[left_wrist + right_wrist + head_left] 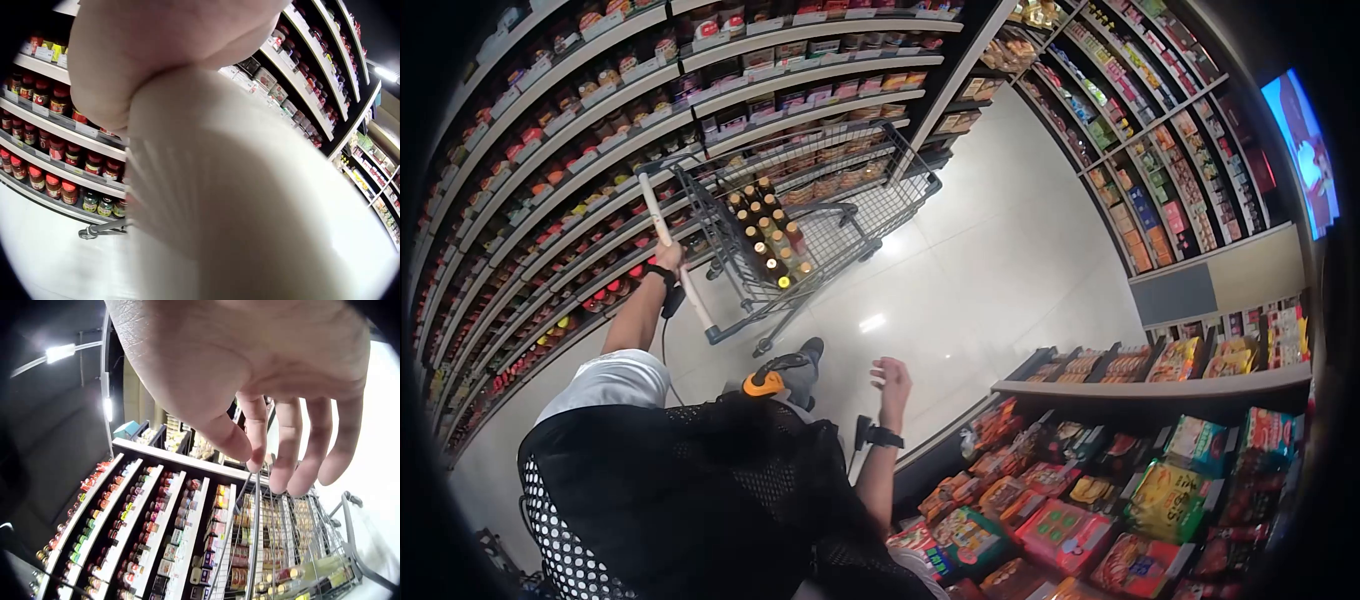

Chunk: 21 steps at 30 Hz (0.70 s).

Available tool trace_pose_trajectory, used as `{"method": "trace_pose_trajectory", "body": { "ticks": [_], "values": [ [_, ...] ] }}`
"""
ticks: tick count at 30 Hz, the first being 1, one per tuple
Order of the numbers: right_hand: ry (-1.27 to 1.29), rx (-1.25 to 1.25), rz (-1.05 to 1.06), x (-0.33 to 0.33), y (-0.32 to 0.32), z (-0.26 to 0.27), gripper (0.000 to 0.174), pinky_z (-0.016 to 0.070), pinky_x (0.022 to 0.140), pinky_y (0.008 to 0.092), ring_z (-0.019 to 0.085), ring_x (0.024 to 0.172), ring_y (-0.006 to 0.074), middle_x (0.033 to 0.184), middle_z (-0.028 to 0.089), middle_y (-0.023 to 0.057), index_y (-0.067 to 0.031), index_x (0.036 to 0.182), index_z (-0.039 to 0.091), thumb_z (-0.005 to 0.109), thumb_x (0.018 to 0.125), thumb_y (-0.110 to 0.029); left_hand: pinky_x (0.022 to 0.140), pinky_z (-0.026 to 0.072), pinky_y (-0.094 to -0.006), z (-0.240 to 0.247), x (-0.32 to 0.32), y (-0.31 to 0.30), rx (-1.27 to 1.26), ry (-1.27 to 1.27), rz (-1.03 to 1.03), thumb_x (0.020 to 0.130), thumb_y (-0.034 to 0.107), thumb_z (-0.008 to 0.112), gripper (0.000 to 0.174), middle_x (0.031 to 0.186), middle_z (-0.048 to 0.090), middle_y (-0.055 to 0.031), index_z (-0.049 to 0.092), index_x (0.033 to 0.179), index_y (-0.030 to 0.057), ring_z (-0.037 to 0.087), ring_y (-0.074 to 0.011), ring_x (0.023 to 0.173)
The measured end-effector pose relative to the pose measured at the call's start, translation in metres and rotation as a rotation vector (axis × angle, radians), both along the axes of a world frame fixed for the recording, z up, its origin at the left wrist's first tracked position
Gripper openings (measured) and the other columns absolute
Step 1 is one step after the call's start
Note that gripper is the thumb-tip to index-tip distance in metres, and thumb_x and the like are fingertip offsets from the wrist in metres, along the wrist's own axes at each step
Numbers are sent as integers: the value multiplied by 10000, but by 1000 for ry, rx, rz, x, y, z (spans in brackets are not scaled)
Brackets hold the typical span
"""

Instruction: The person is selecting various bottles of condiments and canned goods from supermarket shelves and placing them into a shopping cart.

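My left hand grips the pale handle bar of a wire shopping cart. Close up in the left wrist view, the left hand wraps over the broad white bar. Several bottles with yellow and light caps stand together inside the cart. Away from the cart, my right hand hangs in the air beside my body, holding nothing. In the right wrist view the fingers of that hand are loosely bent, with the cart's wires behind them.
Shelves of jars line the left side, close along the cart. A low display of packaged food stands close at my right. Pale floor runs ahead between the shelves, with another shelf unit farther off. A lit screen is at far right.
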State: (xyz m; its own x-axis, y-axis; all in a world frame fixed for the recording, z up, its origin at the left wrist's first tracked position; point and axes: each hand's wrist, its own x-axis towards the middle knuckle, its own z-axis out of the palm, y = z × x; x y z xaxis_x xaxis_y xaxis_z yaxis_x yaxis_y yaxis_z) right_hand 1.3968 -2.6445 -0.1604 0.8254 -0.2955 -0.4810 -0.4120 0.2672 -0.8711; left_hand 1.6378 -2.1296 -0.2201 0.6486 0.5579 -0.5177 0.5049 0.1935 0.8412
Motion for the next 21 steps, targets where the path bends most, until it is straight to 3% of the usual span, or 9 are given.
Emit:
{"method": "trace_pose_trajectory", "body": {
  "ticks": [6,12,15,16,17,18,20,21],
  "values": [
    [124,-50,321,61,-59,-18,277,513,683,287,660,845,176,992,687,95,-27,1107,608,547,959,-253,337,369,-306,32,-11,-45,-72,-76,47,859,-15,361,189,673,466,-44,396,955,144,397,-133,417],
    [156,-138,197,125,-147,-38,233,517,647,278,652,796,161,962,683,104,-36,1096,601,486,967,-192,323,316,-299,49,-15,-61,-35,-114,20,851,-24,375,205,631,417,-19,389,959,150,334,-90,384],
    [151,-214,261,179,-166,-60,144,486,568,235,633,699,112,896,689,59,-72,1029,617,525,968,-165,324,326,-297,66,-10,-69,24,-66,96,832,-18,408,226,629,427,-13,411,998,136,361,-101,381],
    [135,-285,332,193,-170,-65,204,510,608,270,651,743,153,923,688,90,-53,1078,602,493,955,-173,325,327,-295,62,-12,-71,97,-17,98,825,-10,424,232,628,432,-12,422,1010,130,373,-103,385],
    [129,-280,360,208,-171,-61,199,511,608,274,653,742,155,927,688,93,-52,1076,604,500,949,-165,334,384,-330,54,-17,-68,135,18,95,791,6,466,243,634,487,-46,470,1019,90,458,-152,404],
    [123,-274,388,226,-169,-59,195,512,608,278,656,740,157,931,688,95,-51,1074,605,507,943,-157,334,384,-330,45,-18,-66,143,21,107,791,6,466,243,634,487,-46,470,1019,90,458,-152,404],
    [56,-253,453,266,-163,-57,210,519,599,287,675,739,172,944,687,99,-49,1104,601,529,926,-136,361,444,-376,51,-11,-79,536,148,130,763,12,480,253,653,544,-93,511,1012,50,541,-212,448],
    [29,-319,494,288,-161,-60,234,524,593,288,682,739,179,958,688,105,-46,1135,593,538,920,-119,413,495,-404,58,-4,-84,578,196,130,757,21,495,262,692,596,-145,526,1017,21,610,-279,509]
  ]
}}
